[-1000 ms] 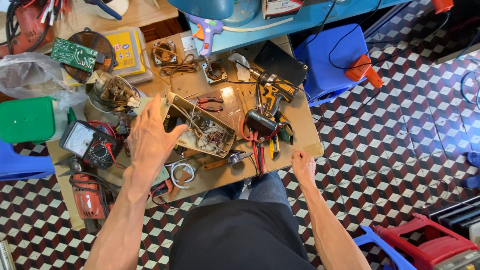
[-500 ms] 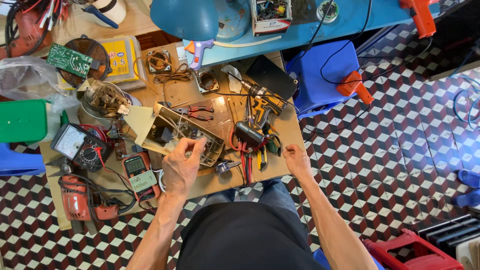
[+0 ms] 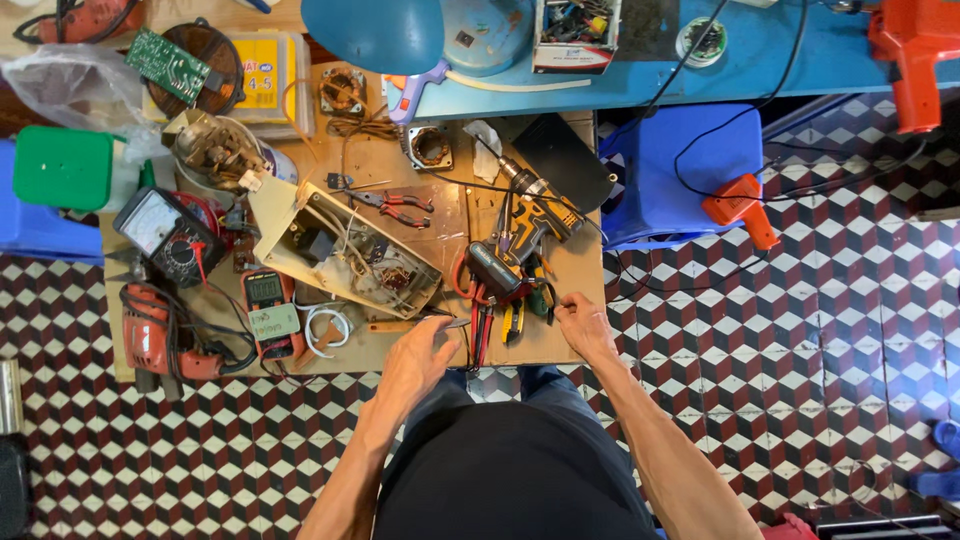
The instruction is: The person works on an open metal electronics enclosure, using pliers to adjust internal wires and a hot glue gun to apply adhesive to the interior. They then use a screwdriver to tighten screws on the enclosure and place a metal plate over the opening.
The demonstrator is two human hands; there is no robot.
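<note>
I have just one view, from the camera worn on the head. It looks almost straight down from well above, so I see the whole cluttered wooden workbench (image 3: 400, 190), the person's lap and both forearms at the bottom edge, and the checkered floor tiles (image 3: 800, 330) all round. The bench's far side sits at the top of frame, where a blue lamp shade (image 3: 375, 32) intrudes close under the lens.
</note>
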